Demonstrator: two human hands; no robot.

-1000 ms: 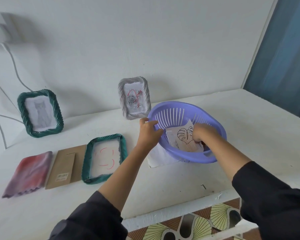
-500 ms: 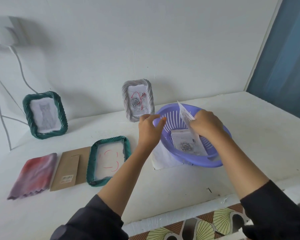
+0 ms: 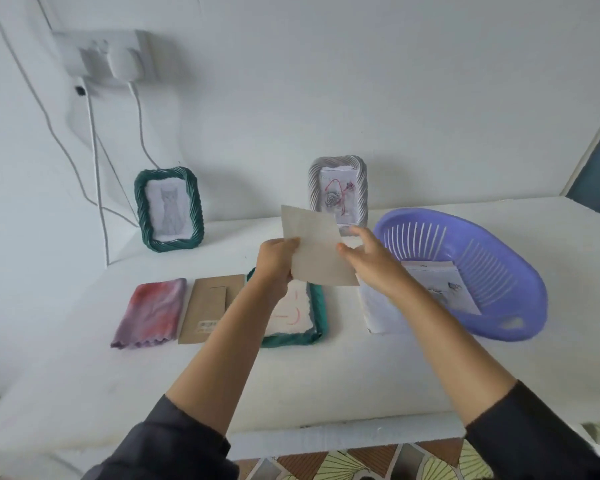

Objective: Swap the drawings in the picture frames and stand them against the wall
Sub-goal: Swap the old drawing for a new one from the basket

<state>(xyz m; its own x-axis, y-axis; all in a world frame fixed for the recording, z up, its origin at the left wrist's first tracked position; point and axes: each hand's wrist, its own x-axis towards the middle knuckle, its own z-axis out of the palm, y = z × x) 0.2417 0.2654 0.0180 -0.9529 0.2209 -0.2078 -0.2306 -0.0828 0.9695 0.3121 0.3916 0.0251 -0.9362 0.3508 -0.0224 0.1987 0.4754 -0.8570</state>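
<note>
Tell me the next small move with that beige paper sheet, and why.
Probably lower the beige paper sheet into the dark green twisted-rim frame lying flat beneath it: the left hand pinches the sheet right over that frame, whose brown cardboard backing lies off beside it.

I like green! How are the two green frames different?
The standing green frame leans upright against the wall; the flat green frame lies on the table. The standing one shows a grey cat; the flat one shows red curves. Both have twisted green rims.
</note>
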